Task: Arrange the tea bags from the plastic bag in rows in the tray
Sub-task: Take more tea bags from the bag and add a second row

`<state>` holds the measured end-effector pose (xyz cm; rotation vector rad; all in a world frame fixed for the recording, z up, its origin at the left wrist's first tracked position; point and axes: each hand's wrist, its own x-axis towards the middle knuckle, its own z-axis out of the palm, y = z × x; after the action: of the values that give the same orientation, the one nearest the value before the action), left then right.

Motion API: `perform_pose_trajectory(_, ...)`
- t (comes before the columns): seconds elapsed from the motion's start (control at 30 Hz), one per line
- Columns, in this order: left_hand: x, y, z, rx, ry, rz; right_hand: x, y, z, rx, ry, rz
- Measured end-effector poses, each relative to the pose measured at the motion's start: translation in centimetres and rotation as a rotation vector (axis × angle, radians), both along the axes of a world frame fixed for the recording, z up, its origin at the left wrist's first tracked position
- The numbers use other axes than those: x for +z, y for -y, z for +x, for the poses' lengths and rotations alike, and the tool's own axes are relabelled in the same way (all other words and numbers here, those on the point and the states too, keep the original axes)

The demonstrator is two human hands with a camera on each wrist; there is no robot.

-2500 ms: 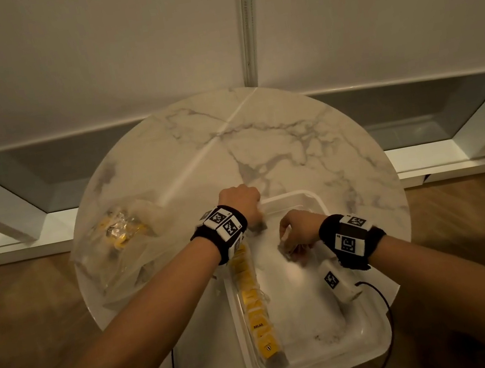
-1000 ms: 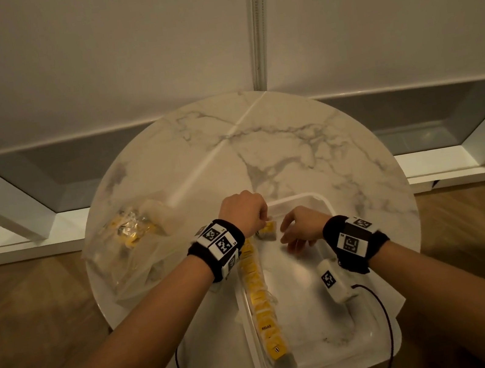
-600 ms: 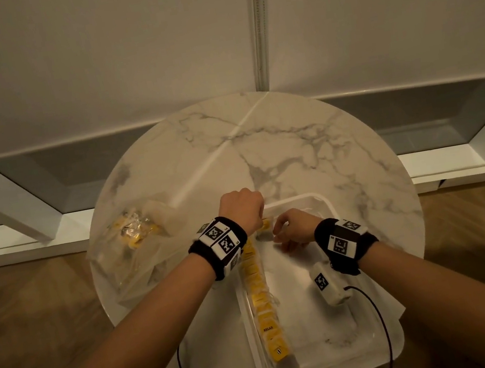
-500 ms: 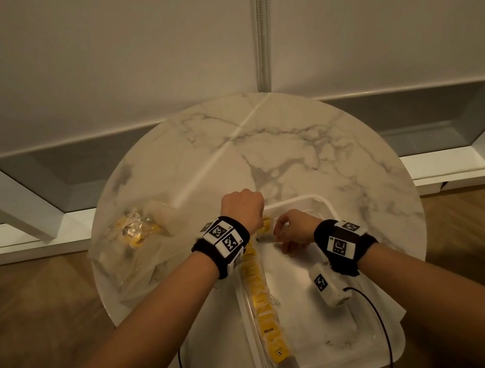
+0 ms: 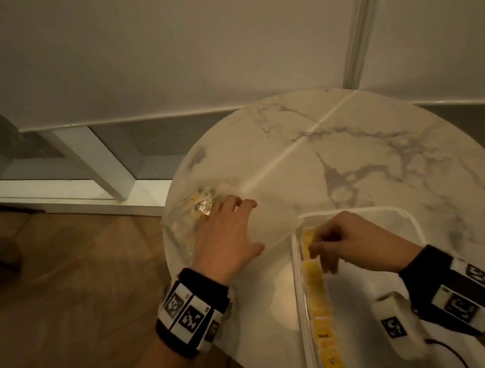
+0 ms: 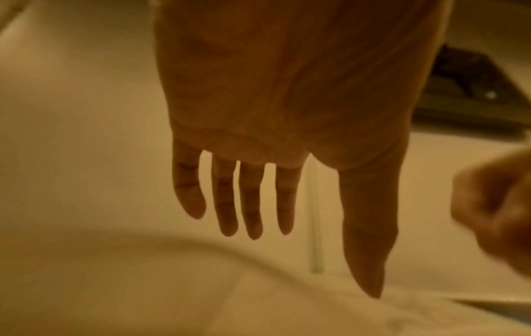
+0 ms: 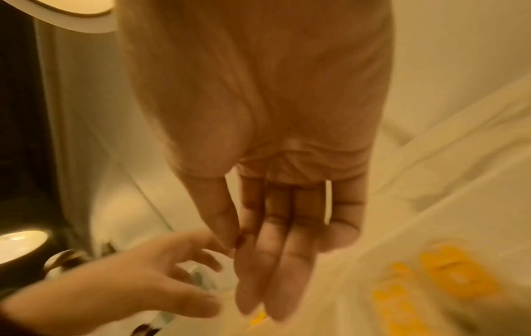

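One row of yellow tea bags [image 5: 319, 309] lay along the left wall of the tray [image 5: 411, 216] at the worktop's [image 5: 358, 158] near edge. The left hand [image 5: 227, 234], fingers spread and holding nothing, reached over the bag [image 5: 188, 215] at the left edge. The right hand [image 5: 347, 240] hovered at the row's far end with fingers extended, holding nothing.

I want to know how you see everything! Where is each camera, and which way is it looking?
Head: worn on the head, looking forward and down at the round table, the tray with its tea bags, the plastic bag; both forearms and hands show.
Left wrist: under the left wrist, looking along the left hand with straight spread fingers; blurry pale surface below.
Right wrist: under the right wrist, looking along the right hand at yellow tea bags.
Shared: the left hand also shows in the right wrist view, the right hand in the left wrist view.
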<state>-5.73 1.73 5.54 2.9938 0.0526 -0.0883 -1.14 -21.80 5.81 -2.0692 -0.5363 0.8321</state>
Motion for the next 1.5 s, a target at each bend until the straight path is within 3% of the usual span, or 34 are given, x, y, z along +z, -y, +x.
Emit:
perform_pose_trajectory(0.07,-1.0,-2.9,-0.1,0.096,-0.1,-0.003,0.6,-3.7,-0.5,0.061,0.093,0.098)
perform_pose_trajectory(0.13,-1.3,-4.6,0.2,0.159,-0.075,-0.057,0.5,-7.4,-0.8,0.092,0.237,0.086)
perform_pose_trajectory(0.27,0.6,-6.9,0.0,0.299,0.269,-0.323,-1.3,-13.6,-0.1,0.247,0.38,-0.046)
perform_pose_trajectory(0.33,1.5,-7.5,-0.1,0.313,0.341,-0.41,-1.9,-15.8,0.5,0.341,0.372,-0.193)
perform_pose_trajectory(0.4,1.9,-8.0,-0.2,0.284,0.328,-0.468,-2.1,-17.8,1.0,0.368,0.391,-0.296)
perform_pose_trajectory(0.5,2.2,-8.1,-0.1,0.27,0.286,-0.553,-2.6,-20.8,1.7,0.324,0.459,-0.251)
perform_pose_trajectory(0.6,2.4,-8.4,0.1,0.273,0.298,-0.601,-3.7,-23.8,2.2,0.34,0.524,-0.414)
perform_pose_trajectory(0.73,2.3,-9.2,0.3,0.267,0.274,-0.719,-5.1,-26.1,3.0,0.263,0.449,-0.454)
perform_pose_trajectory(0.83,2.5,-10.1,-0.1,0.225,0.156,-0.819,-6.3,-26.4,3.4,0.276,0.356,-0.475)
perform_pose_trajectory(0.93,2.4,-11.9,-0.6,0.254,0.135,-0.96,-9.0,-27.5,3.4,0.346,0.465,-0.491)
perform_pose_trajectory(0.97,2.1,-12.7,-0.6,0.308,0.185,-0.974,-11.9,-28.2,4.5,0.339,0.467,-0.471)
perform_pose_trajectory(1.0,1.5,-13.6,-0.5,0.378,0.244,-0.958,-13.4,-28.7,5.3,0.288,0.437,-0.451)
perform_pose_trajectory(1.07,-0.7,-15.3,-0.4,0.512,0.279,-0.877,-11.7,-28.0,5.1,0.201,0.466,-0.383)
perform_pose_trajectory(1.13,-3.6,-16.4,-0.3,0.555,0.152,-0.809,-7.9,-26.6,3.6,0.134,0.536,-0.391)
perform_pose_trajectory(1.27,-7.9,-16.4,-0.3,0.401,-0.056,-0.676,-5.6,-25.0,2.7,0.112,0.338,-0.305)
perform_pose_trajectory(1.4,-8.6,-16.2,0.8,0.319,-0.136,-0.522,-5.9,-24.2,3.8,0.009,0.163,-0.251)
perform_pose_trajectory(1.5,-8.6,-16.3,1.7,0.31,-0.158,-0.478,-4.8,-23.6,3.7,-0.178,0.04,-0.163)
